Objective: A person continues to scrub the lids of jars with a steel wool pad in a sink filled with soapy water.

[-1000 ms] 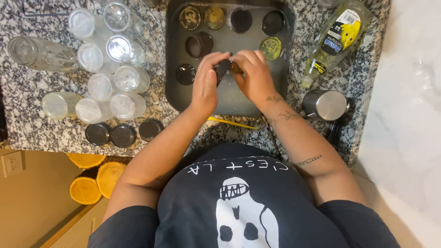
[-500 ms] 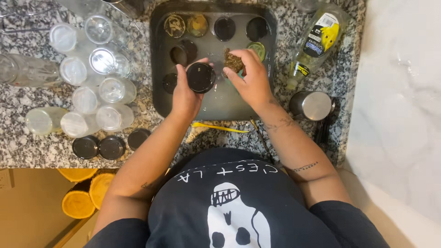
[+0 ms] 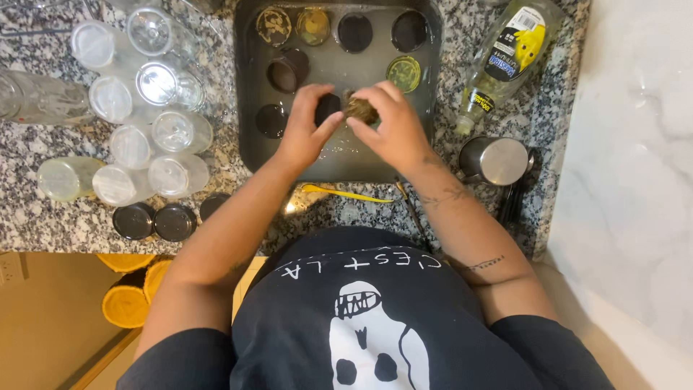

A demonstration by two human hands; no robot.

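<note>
My left hand (image 3: 307, 130) holds a round black jar lid (image 3: 327, 107) on edge over a dark baking pan (image 3: 249, 144) filled with soapy water. My right hand (image 3: 393, 126) grips a brownish scrub pad (image 3: 359, 110) pressed against that lid. Several other lids lie in the pan, some black (image 3: 354, 32), some gold-green (image 3: 404, 72). Both hands meet at the pan's middle.
Several upturned clear glass jars (image 3: 130, 94) stand on the granite counter at left, with three black lids (image 3: 155, 220) near the front edge. A dish-soap bottle (image 3: 505, 61) and a steel cup (image 3: 498, 160) sit right of the pan. A yellow-handled tool (image 3: 336, 193) lies below it.
The left hand turned the black lid from facing up to on edge and brought it against the scrub pad; both hands drew together over the pan.
</note>
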